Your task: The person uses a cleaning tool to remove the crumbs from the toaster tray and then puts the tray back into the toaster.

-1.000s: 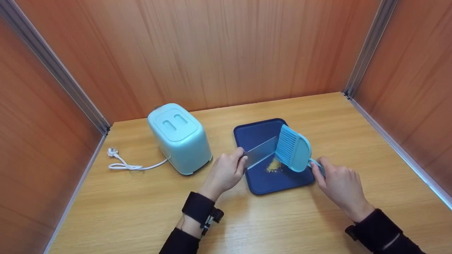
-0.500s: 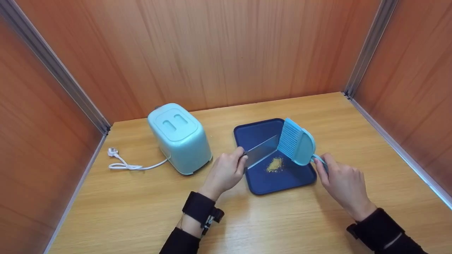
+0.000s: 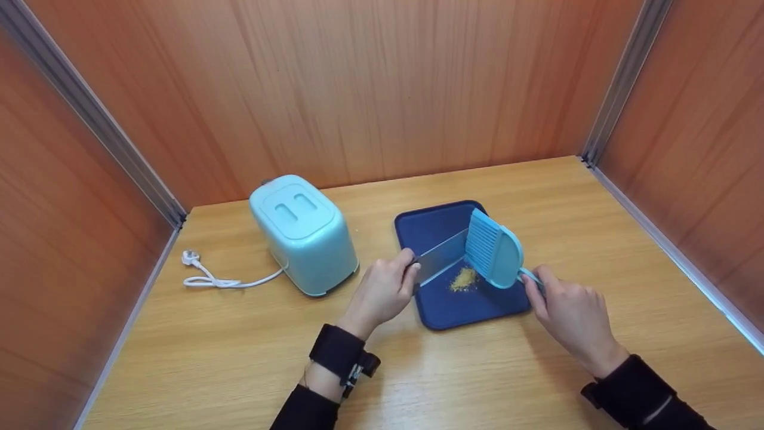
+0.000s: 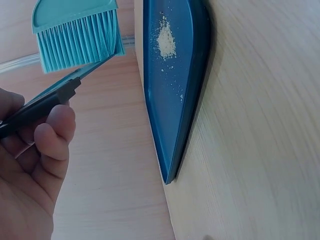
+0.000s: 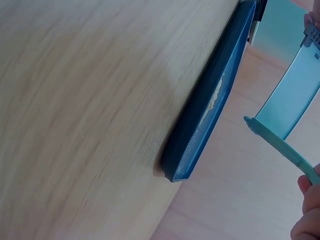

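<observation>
My left hand (image 3: 382,291) grips the black handle of a cleaver (image 3: 441,258), its broad metal blade held on edge above a dark blue tray (image 3: 471,312). My right hand (image 3: 574,310) holds a turquoise hand brush (image 3: 506,261) by its thin handle. In the left wrist view, the brush's bristles (image 4: 75,42) lie at the far end of the blade, which shows nearly edge-on. The right wrist view shows the flat of the blade (image 5: 292,95) meeting the brush. Below both, a small pile of yellowish crumbs (image 3: 463,279) lies on the tray.
A light blue toaster (image 3: 310,239) with a lid on top stands left of the tray. Its white cord and plug (image 3: 191,258) lie on the wooden table (image 3: 250,358). Wood-grain panels (image 3: 382,89) enclose the table at the back and both sides.
The brush moved up and right, off the far end of the blade, then back down and left against it. The left hand and cleaver have stayed almost still.
</observation>
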Action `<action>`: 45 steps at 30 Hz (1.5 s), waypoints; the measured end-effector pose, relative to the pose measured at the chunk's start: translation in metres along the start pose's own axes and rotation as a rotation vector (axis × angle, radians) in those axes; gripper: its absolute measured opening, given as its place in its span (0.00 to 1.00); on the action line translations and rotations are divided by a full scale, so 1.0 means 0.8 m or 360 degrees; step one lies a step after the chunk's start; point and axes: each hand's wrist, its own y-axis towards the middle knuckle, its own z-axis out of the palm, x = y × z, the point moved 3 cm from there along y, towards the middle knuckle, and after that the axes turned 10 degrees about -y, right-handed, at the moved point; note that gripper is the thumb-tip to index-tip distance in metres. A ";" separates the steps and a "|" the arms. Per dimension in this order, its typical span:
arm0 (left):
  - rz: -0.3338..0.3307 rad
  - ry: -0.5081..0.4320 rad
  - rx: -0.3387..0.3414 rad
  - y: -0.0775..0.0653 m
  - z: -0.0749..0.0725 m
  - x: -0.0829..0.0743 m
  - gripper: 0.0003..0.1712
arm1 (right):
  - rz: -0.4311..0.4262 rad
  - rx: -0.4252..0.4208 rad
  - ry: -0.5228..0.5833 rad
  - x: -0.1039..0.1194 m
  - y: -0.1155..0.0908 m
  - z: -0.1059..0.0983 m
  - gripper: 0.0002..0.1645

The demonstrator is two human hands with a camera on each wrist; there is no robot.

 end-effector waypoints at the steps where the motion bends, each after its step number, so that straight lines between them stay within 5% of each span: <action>1: -0.0003 0.0003 -0.0001 0.000 0.000 0.000 0.13 | 0.0002 0.0010 0.0011 0.001 0.000 0.000 0.07; 6: 0.0003 0.0044 -0.0022 -0.001 0.000 0.002 0.12 | 0.0051 0.0036 0.0087 0.001 0.000 -0.003 0.07; 14: 0.0003 0.0057 -0.0066 -0.002 -0.002 0.006 0.13 | 0.0070 -0.0185 0.0128 -0.012 0.005 -0.016 0.07; 24: -0.0100 -0.0095 -0.0065 -0.003 -0.005 0.007 0.13 | -0.0024 -0.0060 0.0161 0.005 0.003 -0.007 0.06; 35: -0.0004 0.0058 -0.0043 -0.005 -0.004 0.005 0.13 | 0.0112 -0.0013 0.0007 -0.020 0.002 -0.006 0.09; 45: 0.0055 0.0085 -0.0033 -0.004 0.002 0.005 0.12 | 0.0051 -0.0120 0.0043 -0.009 0.000 -0.002 0.07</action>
